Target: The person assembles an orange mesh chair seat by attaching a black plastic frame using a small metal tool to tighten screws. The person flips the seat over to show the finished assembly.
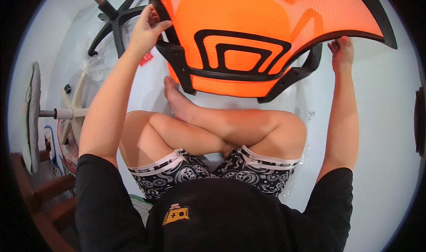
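Note:
An orange mesh chair backrest (235,15) with a black frame is held up in front of my crossed legs. My left hand (148,30) grips the frame's left edge, thumb on the near side and fingers partly behind it. On the opposite side, my right hand (342,53) has its fingertips at the lower edge of the frame, below the right corner; part of its grip is hidden. Two black arm brackets (178,66) reach down from the backrest's lower part. Between them runs a black lumbar support piece (242,74).
Behind my left hand lies a black star-shaped chair base (116,23) beside clear plastic wrapping (95,68). A swivel stool with pale legs (71,113) and a grey seat is at far left, near brown wooden furniture (53,187). Small metal parts (312,115) lie right of my knee.

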Tool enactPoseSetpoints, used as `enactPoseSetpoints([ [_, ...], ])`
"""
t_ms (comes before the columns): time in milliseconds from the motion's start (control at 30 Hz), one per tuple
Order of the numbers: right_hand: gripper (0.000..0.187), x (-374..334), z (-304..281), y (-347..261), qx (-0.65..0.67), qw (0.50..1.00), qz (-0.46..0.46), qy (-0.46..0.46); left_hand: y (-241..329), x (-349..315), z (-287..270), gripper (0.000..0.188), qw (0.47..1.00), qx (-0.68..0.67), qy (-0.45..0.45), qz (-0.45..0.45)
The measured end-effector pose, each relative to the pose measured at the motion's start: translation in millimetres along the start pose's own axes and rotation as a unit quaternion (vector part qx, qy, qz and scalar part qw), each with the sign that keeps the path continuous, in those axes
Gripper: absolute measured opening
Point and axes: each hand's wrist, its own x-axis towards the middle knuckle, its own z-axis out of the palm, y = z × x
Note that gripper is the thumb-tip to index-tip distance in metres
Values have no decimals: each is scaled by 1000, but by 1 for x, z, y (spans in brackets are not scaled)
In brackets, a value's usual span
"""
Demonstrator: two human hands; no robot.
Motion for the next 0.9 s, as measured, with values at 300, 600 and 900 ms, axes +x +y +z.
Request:
enactPoseSetpoints([
  [300, 67, -18, 3, -17, -48, 999, 5, -5, 3, 1, 0, 41, 999, 29, -13, -42],
  [600, 69, -21, -4, -18, -15, 1000, -9, -15, -1, 5, -2, 39, 1000, 9, -23, -6],
  [900, 68, -24, -5, -12, -1, 999, -19, -29, 0, 1, -7, 42, 998, 45, -27, -42],
])
